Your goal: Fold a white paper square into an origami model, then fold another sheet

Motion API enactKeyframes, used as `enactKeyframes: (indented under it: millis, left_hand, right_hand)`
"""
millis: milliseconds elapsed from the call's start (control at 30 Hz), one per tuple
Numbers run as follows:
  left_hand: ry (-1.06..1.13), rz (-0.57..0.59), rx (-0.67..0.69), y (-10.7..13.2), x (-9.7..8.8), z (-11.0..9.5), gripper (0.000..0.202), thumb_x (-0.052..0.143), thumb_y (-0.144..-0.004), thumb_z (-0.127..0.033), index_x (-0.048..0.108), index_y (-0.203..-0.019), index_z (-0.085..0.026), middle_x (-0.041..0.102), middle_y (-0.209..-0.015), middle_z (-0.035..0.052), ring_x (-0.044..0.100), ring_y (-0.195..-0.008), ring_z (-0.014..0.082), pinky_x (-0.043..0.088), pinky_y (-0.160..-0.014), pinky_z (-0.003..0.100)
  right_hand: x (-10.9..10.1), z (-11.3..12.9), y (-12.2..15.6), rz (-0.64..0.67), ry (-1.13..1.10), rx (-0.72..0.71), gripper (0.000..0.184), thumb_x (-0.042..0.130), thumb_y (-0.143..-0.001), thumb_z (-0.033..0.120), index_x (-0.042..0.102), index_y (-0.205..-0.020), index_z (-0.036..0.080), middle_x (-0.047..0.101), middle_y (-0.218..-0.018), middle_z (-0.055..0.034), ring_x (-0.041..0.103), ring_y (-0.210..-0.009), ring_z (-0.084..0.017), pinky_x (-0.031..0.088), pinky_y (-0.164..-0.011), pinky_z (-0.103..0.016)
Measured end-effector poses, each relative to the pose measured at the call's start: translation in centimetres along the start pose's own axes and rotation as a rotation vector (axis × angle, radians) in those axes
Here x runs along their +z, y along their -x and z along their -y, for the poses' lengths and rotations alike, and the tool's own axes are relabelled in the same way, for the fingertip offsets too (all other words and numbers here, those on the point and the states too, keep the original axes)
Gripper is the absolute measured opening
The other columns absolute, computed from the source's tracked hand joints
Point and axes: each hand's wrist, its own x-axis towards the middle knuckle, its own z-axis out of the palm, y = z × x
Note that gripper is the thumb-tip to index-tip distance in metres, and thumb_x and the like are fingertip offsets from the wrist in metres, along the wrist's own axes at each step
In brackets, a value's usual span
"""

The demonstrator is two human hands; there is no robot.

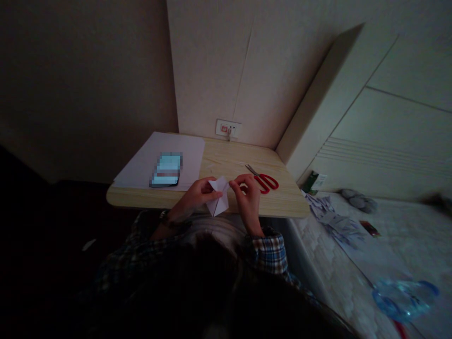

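A small piece of folded white paper (pixel 219 203) is held up over the table's front edge. My left hand (pixel 198 194) grips it from the left, with the thumb across its face. At its upper right corner, my right hand (pixel 247 193) pinches with thumb and forefinger; the fingertips meet the paper's edge. Red-handled scissors (pixel 269 182) lie on the table just beyond my right hand, blades pointing to the back left. Left of the hands, a phone (pixel 166 169) with a lit, blurred screen rests on large white paper sheets (pixel 192 150).
The light wooden table (pixel 233 153) stands against a wall with a socket (pixel 229 128) and a plug in it. On the right is a bed (pixel 328 263) with paper scraps (pixel 335 223), a grey soft item (pixel 358 201) and a clear blue plastic thing (pixel 402 299).
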Motion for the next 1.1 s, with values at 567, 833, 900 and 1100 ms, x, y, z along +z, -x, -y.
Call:
enactKeyframes:
  millis: [567,833,900,1100]
  left_hand:
    - [-0.034,-0.017,0.032,-0.2,-0.08,0.33,0.035,0.077,-0.055,-0.03,0.059,-0.081,-0.016,0.064,-0.066,-0.0036,0.061,-0.061,0.0139,0.048,-0.057,0.023]
    - [-0.03,0.012,0.081,-0.29,-0.06,0.35,0.038,0.08,-0.054,-0.035,0.059,-0.08,-0.016,0.063,-0.07,-0.0025,0.06,-0.064,0.0136,0.048,-0.06,0.023]
    - [-0.041,0.021,0.084,-0.27,-0.02,0.26,0.037,0.079,-0.055,-0.035,0.059,-0.079,-0.016,0.064,-0.071,-0.0021,0.06,-0.065,0.0141,0.049,-0.061,0.023]
    - [-0.073,0.037,0.073,-0.11,-0.04,0.11,0.036,0.077,-0.057,-0.034,0.058,-0.082,-0.017,0.065,-0.072,-0.0018,0.062,-0.067,0.0152,0.051,-0.064,0.025]
  right_hand:
    - [-0.03,-0.08,0.34,0.078,-0.007,0.058,0.012,0.058,-0.084,0.03,0.058,-0.077,0.02,0.058,-0.077,0.0001,0.055,-0.073,-0.014,0.045,-0.06,-0.025]
    - [0.39,-0.42,0.47,0.132,0.032,0.047,0.015,0.065,-0.079,0.032,0.06,-0.072,0.021,0.058,-0.073,0.0008,0.055,-0.066,-0.014,0.045,-0.055,-0.024]
    - [0.43,-0.36,0.46,0.127,0.031,0.039,0.015,0.064,-0.08,0.032,0.06,-0.07,0.021,0.057,-0.071,0.0011,0.055,-0.066,-0.014,0.045,-0.056,-0.024]
    - [0.32,-0.28,0.44,0.121,0.012,0.051,0.017,0.063,-0.08,0.03,0.056,-0.068,0.02,0.055,-0.068,0.0027,0.053,-0.064,-0.013,0.043,-0.057,-0.025]
